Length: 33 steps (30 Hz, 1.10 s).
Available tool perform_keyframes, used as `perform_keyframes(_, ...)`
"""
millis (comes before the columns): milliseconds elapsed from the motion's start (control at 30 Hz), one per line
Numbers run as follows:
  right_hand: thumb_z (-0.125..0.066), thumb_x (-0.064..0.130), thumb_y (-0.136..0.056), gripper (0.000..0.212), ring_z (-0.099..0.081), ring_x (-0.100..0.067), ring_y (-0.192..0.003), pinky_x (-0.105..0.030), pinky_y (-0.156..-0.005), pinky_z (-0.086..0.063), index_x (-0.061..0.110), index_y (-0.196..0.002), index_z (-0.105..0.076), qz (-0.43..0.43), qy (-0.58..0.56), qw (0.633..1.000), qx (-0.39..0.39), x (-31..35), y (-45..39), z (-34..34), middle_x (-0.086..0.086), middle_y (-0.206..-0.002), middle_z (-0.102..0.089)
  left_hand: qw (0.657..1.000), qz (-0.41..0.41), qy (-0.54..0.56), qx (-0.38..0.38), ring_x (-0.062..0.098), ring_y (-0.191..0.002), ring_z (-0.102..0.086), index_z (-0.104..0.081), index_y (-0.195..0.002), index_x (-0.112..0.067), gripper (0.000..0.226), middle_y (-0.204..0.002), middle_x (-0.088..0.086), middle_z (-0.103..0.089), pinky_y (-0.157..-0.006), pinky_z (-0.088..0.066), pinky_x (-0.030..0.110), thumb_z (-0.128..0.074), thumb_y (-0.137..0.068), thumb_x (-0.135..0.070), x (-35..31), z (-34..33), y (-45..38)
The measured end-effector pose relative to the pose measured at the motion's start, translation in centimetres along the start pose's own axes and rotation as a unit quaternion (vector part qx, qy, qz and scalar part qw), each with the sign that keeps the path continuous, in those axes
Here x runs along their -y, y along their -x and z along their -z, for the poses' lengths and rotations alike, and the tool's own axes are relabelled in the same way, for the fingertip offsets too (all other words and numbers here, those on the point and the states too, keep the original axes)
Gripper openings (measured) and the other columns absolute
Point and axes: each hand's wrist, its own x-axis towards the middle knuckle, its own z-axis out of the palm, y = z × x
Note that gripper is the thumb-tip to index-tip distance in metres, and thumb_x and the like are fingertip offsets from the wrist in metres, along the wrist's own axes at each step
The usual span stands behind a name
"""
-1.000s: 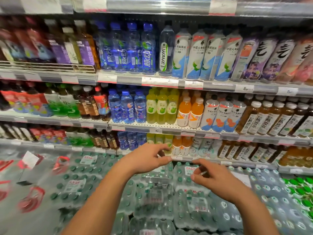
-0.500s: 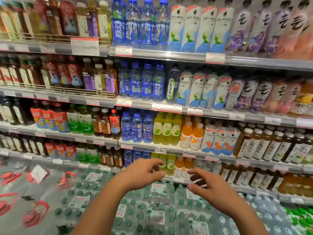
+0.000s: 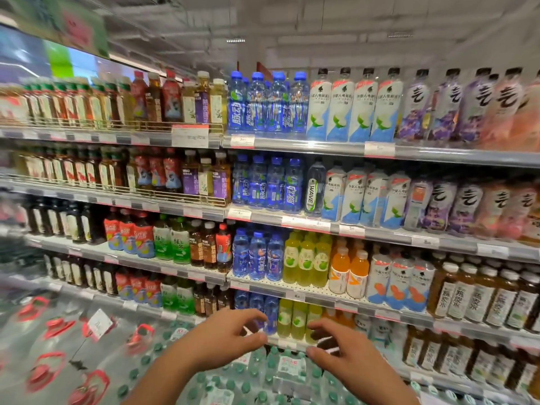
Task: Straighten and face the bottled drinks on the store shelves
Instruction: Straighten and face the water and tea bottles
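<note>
Both hands, left hand [image 3: 225, 336] and right hand [image 3: 342, 350], hover before the green bottles [image 3: 295, 318], fingers loosely curled, holding nothing; next, probably choose a crooked bottle.

Motion blur smears the far-left bottles [image 3: 58, 106]; both forearms [image 3: 163, 381] are cut off at the bottom edge.

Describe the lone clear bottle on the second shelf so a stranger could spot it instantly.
Find the second shelf from the top. Right of the blue-capped blue bottles and left of the white-and-blue cartons stands the WAVE bottle. It alone is clear, with a dark cap and a vertical green-edged label.
</note>
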Motion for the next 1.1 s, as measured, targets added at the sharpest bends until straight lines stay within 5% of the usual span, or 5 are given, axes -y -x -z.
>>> perform_keyframes(533, -0.072, 0.047, -0.09, 0.036, -0.065, 0.006, -0.102, -0.029, -0.094, -0.055, 0.045, -0.125, -0.061, -0.001, 0.025, 0.997, -0.073, 9.6, -12.1, -7.6, 0.019, -0.113, -0.068, 0.997, -0.07, -0.032, -0.013, -0.005, -0.094, -0.062, -0.052, -0.139, -0.039, 0.043, -0.116, -0.017, -0.066, -0.083, -0.052, 0.022, -0.055, -0.098, -0.054, 12.8, 12.4, -2.9)
perform_keyframes(667, -0.072, 0.048, -0.09, 0.036, -0.065, 0.004, -0.103, -0.029, -0.094, -0.055, 0.046, -0.124, -0.061, -0.006, 0.022, 0.996, -0.089, 11.9, -16.1, -10.2, 0.019, -0.113, -0.068, 0.995, -0.084, -0.052, -0.012, -0.001, -0.103, -0.062, -0.053, -0.139, -0.039, 0.046, -0.122, -0.014, -0.065, -0.095, -0.054, 0.031, -0.054, -0.096, -0.056, 17.1, 16.6, -4.5)
perform_keyframes(1100, -0.068, 0.054, -0.088, 0.038, -0.062, 0.007, -0.107, -0.027, -0.094, -0.054, 0.051, -0.124, -0.057, 0.01, 0.071, 0.994, -0.088, 16.1, -26.4, -13.6, 0.023, -0.117, -0.066, 0.992, -0.105, -0.071, -0.028, -0.004, -0.106, -0.06, -0.051, -0.138, -0.044, 0.045, -0.126, -0.016, -0.065, -0.092, -0.051, 0.025, -0.053, -0.095, -0.057, 25.0, 23.1, -10.2)
